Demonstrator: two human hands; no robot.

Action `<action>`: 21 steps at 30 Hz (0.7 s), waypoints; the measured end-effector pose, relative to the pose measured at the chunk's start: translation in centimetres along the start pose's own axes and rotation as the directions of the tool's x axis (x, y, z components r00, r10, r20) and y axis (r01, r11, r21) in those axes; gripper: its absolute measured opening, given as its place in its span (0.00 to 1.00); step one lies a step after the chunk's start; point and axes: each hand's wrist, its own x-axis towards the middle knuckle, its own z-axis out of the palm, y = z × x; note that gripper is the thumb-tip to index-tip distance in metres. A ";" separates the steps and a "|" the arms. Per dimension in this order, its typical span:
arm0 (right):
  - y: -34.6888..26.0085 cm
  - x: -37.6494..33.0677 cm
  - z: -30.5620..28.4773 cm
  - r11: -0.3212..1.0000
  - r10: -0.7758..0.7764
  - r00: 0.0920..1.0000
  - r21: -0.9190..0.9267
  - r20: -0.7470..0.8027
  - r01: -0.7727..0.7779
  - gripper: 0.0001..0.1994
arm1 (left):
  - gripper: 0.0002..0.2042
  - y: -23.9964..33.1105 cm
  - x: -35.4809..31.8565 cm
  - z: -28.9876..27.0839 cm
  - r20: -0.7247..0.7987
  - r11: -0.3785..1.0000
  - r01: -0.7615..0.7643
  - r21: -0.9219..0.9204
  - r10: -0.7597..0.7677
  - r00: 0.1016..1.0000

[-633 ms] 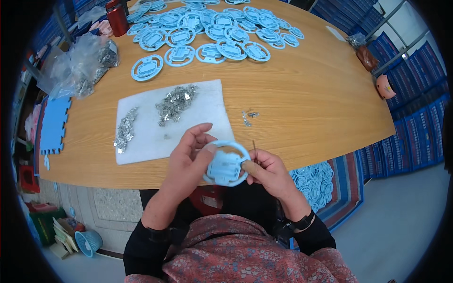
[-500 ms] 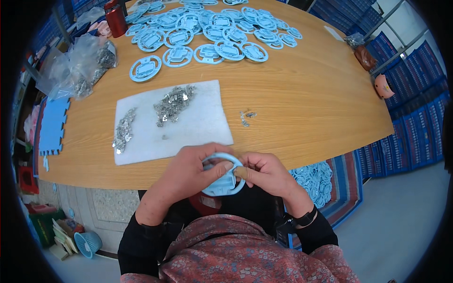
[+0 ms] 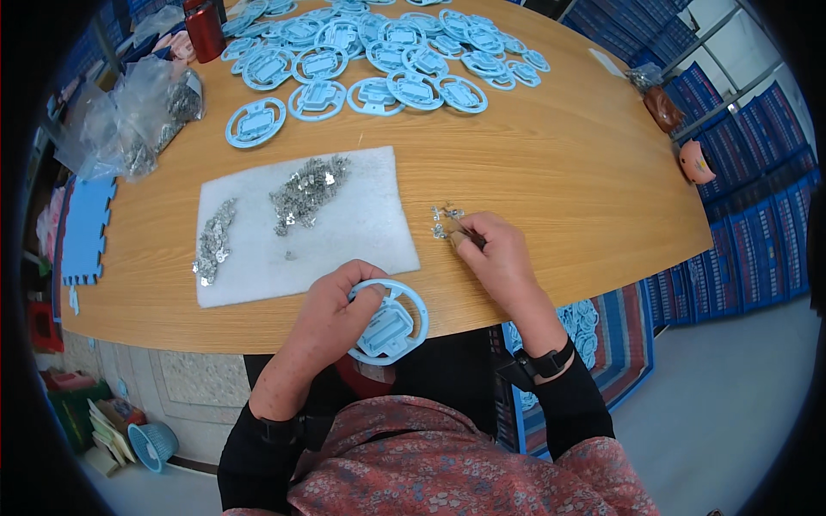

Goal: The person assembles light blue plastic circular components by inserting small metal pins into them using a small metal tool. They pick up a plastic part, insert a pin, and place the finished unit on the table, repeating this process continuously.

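Observation:
My left hand (image 3: 334,308) grips a light blue plastic ring-shaped part (image 3: 385,331), like a toy steering wheel, at the table's near edge. Its thumb lies over the upper rim, with the fingers hidden behind. Out on the bare wood, my right hand (image 3: 496,255) has its fingertips pinched together beside a few small metal pieces (image 3: 440,222). Whatever sits between those fingertips is too small to make out. Left of that hand, a white foam mat (image 3: 357,225) carries a larger heap of metal pieces (image 3: 308,191) and a smaller heap (image 3: 213,241).
Many more blue ring parts (image 3: 318,96) cover the far table (image 3: 594,198). Clear plastic bags (image 3: 129,116) and a red bottle (image 3: 204,33) stand at the far left. Blue parts (image 3: 578,331) fill a striped container below the right edge. A blue basket (image 3: 154,443) sits on the floor.
My right hand has left the blue ring part and moved forward to the small metal pieces on the wood. The left hand keeps the part, now slightly further left.

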 end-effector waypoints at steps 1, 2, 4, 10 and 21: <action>0.2 -0.1 -0.3 1.000 0.025 1.000 -0.019 -0.002 -0.025 0.09 | 0.06 -0.1 0.0 0.0 -0.016 1.000 -0.015 -0.006 0.015 1.000; 0.3 -0.2 -0.5 0.998 0.052 0.999 -0.038 -0.009 -0.052 0.09 | 0.06 -0.2 0.1 0.2 -0.028 0.999 -0.031 -0.010 0.030 0.999; 0.5 -0.4 -0.3 0.999 0.013 0.999 -0.039 -0.032 -0.014 0.09 | 0.07 -0.1 0.3 0.5 -0.045 0.999 -0.042 0.000 0.042 0.998; -1.1 0.1 0.6 0.985 -0.044 0.999 -0.166 0.013 0.046 0.10 | 0.12 -0.4 0.3 0.8 -0.066 0.997 -0.055 0.046 0.058 0.996; 0.9 -0.4 -0.7 0.998 -0.044 0.999 -0.055 0.003 0.044 0.10 | 0.14 1.1 0.9 1.6 -0.047 0.976 -0.085 0.201 0.096 0.994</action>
